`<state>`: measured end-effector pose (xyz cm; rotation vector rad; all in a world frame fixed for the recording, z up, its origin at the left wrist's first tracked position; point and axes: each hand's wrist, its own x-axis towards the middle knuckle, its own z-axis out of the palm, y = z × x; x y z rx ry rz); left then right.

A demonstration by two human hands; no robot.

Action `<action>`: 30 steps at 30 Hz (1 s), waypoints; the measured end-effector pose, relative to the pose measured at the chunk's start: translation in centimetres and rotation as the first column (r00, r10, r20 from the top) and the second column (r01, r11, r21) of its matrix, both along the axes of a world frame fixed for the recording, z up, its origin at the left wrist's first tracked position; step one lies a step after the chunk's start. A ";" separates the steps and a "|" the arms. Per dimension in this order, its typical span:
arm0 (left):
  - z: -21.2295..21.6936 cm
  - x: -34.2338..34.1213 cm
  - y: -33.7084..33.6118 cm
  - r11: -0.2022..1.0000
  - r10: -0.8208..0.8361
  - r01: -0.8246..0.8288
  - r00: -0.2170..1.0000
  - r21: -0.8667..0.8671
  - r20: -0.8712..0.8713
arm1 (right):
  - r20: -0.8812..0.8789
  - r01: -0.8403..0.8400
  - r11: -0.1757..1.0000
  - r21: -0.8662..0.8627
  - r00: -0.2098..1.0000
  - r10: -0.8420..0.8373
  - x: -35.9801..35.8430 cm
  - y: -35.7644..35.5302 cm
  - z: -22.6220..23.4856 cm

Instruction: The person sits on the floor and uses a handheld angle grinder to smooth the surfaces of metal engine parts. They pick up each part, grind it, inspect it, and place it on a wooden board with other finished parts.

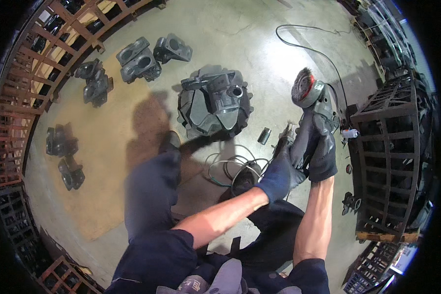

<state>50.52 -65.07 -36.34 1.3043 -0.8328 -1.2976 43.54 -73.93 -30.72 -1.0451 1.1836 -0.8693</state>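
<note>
My right hand [323, 152], in a dark glove, is wrapped round the body of an angle grinder [321, 98]. A round wire brush [303, 89] with a red ring is fitted to its head and faces up and left. My left hand [281, 171], in a blue and dark glove, is closed at the grinder's rear end; its fingers are partly hidden. Left of the grinder, a dark metal casting [225, 98] with a round bore rests on a toothed round metal base [193, 115]. A small dark cylinder [264, 135] stands on the floor between that base and my hands.
Several dark castings [139, 61] stand on the floor at the left. Coiled cables [225, 166] lie by my feet, and a black cord [323, 56] runs across the far right. A metal cage [387, 157] borders the right; brown racks [22, 98] line the left. A spray can [349, 133] is by the cage.
</note>
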 end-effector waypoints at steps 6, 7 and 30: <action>-5.1 -1.1 -2.0 0.989 -0.062 0.018 0.954 -0.149 -0.295 | -0.186 -0.094 0.995 -0.041 0.979 0.084 2.5 -0.7 -0.1; -5.6 -1.4 -1.9 0.988 -0.067 0.013 0.930 -0.151 -0.362 | -0.272 -0.172 0.980 -0.102 0.952 0.139 2.5 -1.0 -0.2; -10.5 -3.3 -1.7 0.981 -0.068 -0.019 0.900 -0.195 -0.431 | -0.808 -0.504 0.847 -0.170 0.564 0.173 4.9 -2.6 -4.9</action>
